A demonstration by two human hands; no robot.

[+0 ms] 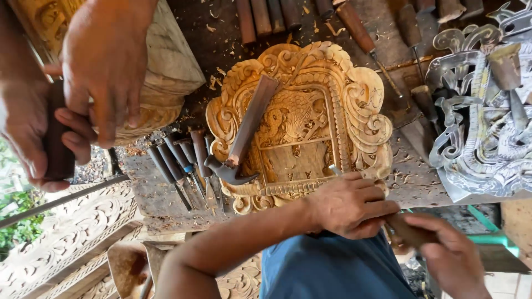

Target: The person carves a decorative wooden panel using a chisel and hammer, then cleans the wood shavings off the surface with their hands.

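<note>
Holding: right hand (451, 257) wraps its fingers shut round the wooden handle of a chisel (410, 231), set behind to push
Guiding: left hand (349, 205) curls closed over the shaft, low on it, probably to steady the tip
Chisel: spans both hands; its blade pokes out just past the left fingers, at the lower edge of the panel (299, 122)
Panel: flat on the bench (421, 177), hammer (238, 149) lying across it
Nearby: spare chisels (183, 166) rowed beside the panel; another person's hands (83, 72) on a carved block (172, 66)

A woodcarving workshop: carved panel (299, 124), rows of chisels (183, 166), shavings (413, 180) on the bench (160, 202).
</note>
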